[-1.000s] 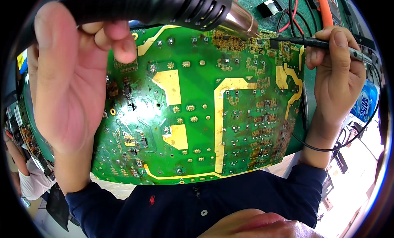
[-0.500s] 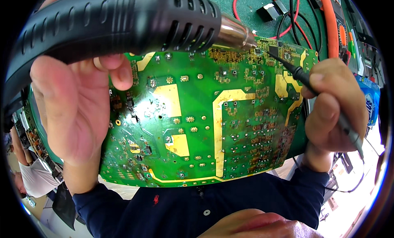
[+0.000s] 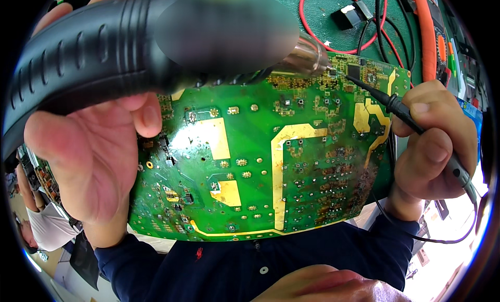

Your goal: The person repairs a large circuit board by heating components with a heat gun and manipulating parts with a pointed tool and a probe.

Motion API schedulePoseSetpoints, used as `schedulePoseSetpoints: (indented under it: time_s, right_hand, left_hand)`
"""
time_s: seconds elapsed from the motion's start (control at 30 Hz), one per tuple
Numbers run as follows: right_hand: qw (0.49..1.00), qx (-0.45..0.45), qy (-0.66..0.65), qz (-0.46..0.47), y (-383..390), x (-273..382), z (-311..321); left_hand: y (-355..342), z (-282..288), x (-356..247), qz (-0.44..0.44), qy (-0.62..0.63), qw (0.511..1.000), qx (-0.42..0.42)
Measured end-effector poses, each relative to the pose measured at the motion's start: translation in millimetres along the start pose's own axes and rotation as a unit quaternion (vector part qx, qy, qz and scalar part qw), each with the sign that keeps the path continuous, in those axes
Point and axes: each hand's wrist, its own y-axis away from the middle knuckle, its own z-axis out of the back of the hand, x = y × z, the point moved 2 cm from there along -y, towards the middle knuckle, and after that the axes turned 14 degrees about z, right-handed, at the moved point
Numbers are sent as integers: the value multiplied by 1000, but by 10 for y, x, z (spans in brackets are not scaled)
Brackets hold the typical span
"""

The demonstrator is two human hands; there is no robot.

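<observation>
- what's furthest left?
- the bare left hand (image 3: 86,156), palm to the camera under the handle of a black, ribbed plastic hot-air gun (image 3: 78,57). two fingers curl; the gun hides others, so i cannot tell whether it grips.
- any lettering on the gun?
- a blur covers its barrel, so i cannot tell.
- moving right?
- a small red emblem (image 3: 199,254) on a navy-blue shirt (image 3: 312,255), and above it a large green circuit board (image 3: 250,187) with gold traces, spanning the middle between both hands. the gun's coppery metal nozzle (image 3: 311,56) reaches its upper right part.
- the right hand?
- the right hand (image 3: 435,130) has its fingers bent closed around a slim black-and-grey probe (image 3: 403,113), slanting up-left to a tip near a square black chip (image 3: 354,71); contact is unclear.
- beyond?
- an orange-edged handheld meter (image 3: 428,41), markings too small to read, and a bright blue packet (image 3: 471,113) partly behind the hand.
</observation>
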Motion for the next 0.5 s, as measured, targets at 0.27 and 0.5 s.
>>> schedulePoseSetpoints:
  time_s: [0.27,0.5]
  right_hand:
    - [1000,6,1,-12,-19,-3,-15]
    - [999,12,-12,-34,-25,6,20]
  left_hand:
    - [15,-4,-7,17,8,1000,-3]
    - [15,79,26,11,30,999,38]
